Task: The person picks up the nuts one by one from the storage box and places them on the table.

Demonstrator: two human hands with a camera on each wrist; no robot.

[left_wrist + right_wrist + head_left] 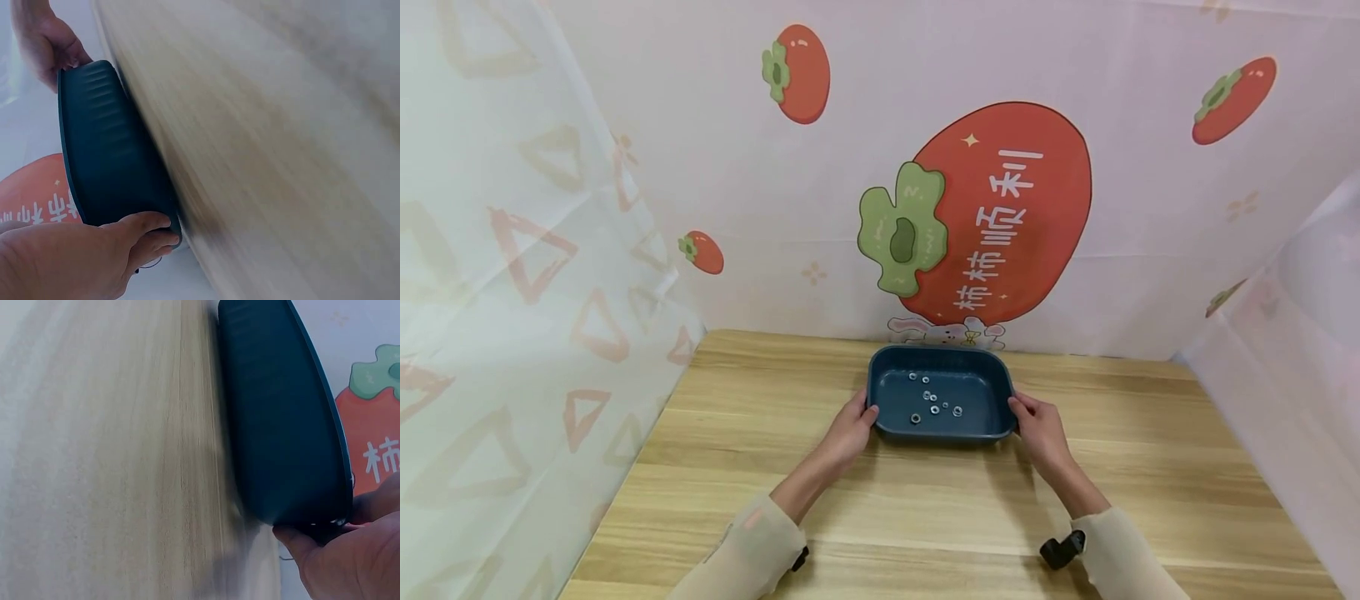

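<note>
A dark blue-green rectangular tray (979, 392) with rounded corners is held level by both hands near the back of the table. Several small metal nuts (916, 418) lie scattered on its floor, mostly in the left and middle part. My left hand (853, 427) grips the tray's left end, thumb at the rim. At the opposite end my right hand (1037, 423) holds the rim, with its thumb on the near side. In the left wrist view the tray's ribbed side wall (103, 137) stands close over the wood. The nuts are hidden in both wrist views.
The wooden table (760, 433) ends at a pale wall covering (790, 275) printed with persimmons, right behind the tray. Similar sheets (535, 333) flank the table on the left and right. A black strap device (1063, 550) sits at the right sleeve.
</note>
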